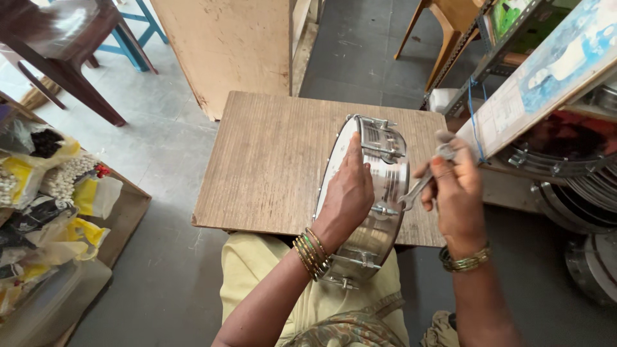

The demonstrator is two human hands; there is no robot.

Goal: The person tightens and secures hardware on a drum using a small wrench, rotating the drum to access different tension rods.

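A shiny metal snare drum [385, 183] stands on its edge on a small wooden table [270, 160], its white skin facing left. My left hand [348, 193] lies flat against the skin and the rim, holding the drum upright. My right hand [455, 193] grips a metal spanner [421, 183], whose jaw end meets a tension lug on the drum's shell. Both wrists carry bangles.
A box of plastic bags with small parts [51, 193] sits at the left. Metal drum hoops and shells [578, 180] fill a shelf at the right. A plywood board [231, 51] leans beyond the table, with chair legs [71, 71] at the upper left.
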